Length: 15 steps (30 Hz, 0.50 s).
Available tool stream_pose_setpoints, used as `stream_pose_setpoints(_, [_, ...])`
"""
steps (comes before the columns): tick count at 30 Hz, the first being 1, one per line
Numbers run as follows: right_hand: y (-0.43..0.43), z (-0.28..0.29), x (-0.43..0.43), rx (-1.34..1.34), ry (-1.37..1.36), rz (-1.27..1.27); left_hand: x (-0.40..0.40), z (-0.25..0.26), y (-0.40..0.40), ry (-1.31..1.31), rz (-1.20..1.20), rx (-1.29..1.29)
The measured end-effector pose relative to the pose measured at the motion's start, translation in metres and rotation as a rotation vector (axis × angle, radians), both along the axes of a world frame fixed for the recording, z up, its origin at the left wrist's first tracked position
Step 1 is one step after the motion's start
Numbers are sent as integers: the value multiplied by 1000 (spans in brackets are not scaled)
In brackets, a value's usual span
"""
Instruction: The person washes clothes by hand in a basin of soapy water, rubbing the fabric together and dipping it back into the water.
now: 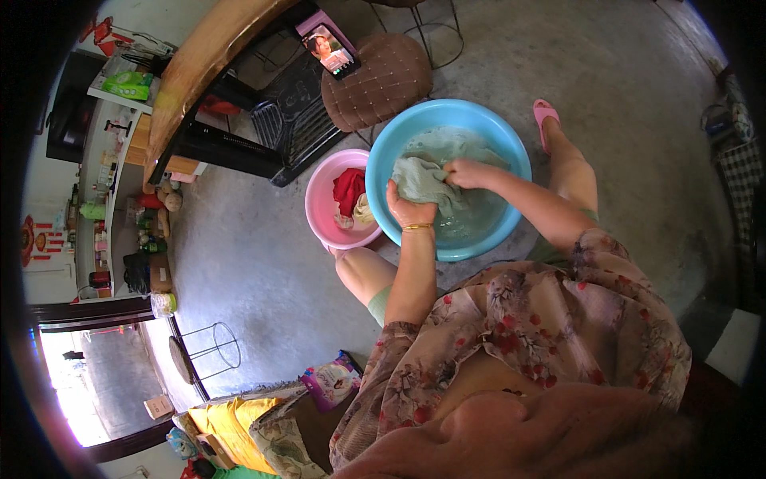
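A large blue plastic basin (520, 173) holds cloudy water with some foam. Wet pale green cloth (419, 179) is bunched up in it, partly above the water, and more fabric spreads under the surface behind. My left hand (413, 206), with a gold bangle at the wrist, grips the near left edge of the cloth. The fingers of my right hand (470, 173) are closed on its right side. Against the blue basin's left side stands a smaller pink basin (316, 200) with a red cloth (348, 191) and a cream cloth (362, 209) inside.
Beyond the basins stands a brown cushioned stool (383, 78) with a phone (329, 51) propped on it, its screen lit. A wooden table (197, 66) with a black base is at the upper left. A wire-legged stool (182, 359) and a purple packet (332, 380) are lower left.
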State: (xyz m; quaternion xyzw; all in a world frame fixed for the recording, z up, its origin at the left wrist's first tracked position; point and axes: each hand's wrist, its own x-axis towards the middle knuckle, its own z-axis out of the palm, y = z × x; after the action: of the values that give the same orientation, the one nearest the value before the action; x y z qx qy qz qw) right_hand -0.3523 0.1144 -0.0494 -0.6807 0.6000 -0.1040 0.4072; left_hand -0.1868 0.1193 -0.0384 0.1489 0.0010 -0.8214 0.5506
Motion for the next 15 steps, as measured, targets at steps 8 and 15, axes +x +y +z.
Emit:
stream_pose_setpoints(8, [-27,70,-6,90,-962,-265,-4,1,3,-16,-91,9])
stream_pose_setpoints(15, [-60,45,36,163,-1011,-175,2,-19,3,-35,-40,90])
